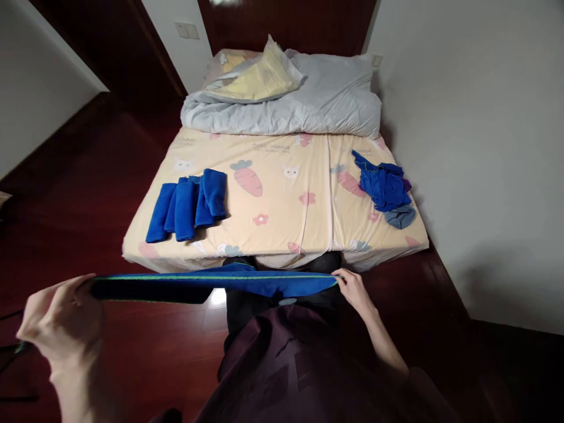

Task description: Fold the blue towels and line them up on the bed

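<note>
A blue towel [259, 283] with green edging is stretched level in front of my body, just off the near edge of the bed. At the left my left hand [64, 320] is closed on one end of it. My right hand [350, 288] pinches the opposite end between thumb and fingers. Several rolled or folded blue towels [185, 205] lie side by side on the left part of the bed. On the right part sits a crumpled heap of blue cloths [385, 187], with a grey-blue piece of cloth [400, 217] at its near side.
The bed [282, 226] has a cream sheet printed with carrots and flowers. A grey quilt [335, 94] and a yellow cloth-like piece [264, 73] lie at its head. A white wall [484, 147] stands close on the right. Dark red floor [88, 194] runs along the left.
</note>
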Demonstrator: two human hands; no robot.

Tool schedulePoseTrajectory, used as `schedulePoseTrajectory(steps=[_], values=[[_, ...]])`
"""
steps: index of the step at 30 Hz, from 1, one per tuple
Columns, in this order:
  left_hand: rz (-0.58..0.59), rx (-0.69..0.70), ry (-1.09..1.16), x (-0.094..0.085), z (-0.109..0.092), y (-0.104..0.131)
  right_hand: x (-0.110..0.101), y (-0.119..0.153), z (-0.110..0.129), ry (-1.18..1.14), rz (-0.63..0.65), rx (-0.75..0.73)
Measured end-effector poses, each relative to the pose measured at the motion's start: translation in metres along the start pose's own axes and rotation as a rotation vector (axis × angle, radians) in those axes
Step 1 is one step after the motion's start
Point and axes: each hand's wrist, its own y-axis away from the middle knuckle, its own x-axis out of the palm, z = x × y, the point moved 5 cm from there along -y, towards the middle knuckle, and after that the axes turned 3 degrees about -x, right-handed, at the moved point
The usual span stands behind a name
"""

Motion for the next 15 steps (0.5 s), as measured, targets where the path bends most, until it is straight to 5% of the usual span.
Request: schedulePoseTrajectory(steps=[8,15], values=[[0.11,0.331,-0.021,0.042,-0.044,-0.023,-0.104,-0.06,-0.006,0.13,-0.207,-0.155],[0.171,0.298,0.058,0.058,-0.098,-0.071,-0.199,-0.113,-0.005,-0.048,-0.211,-0.138]])
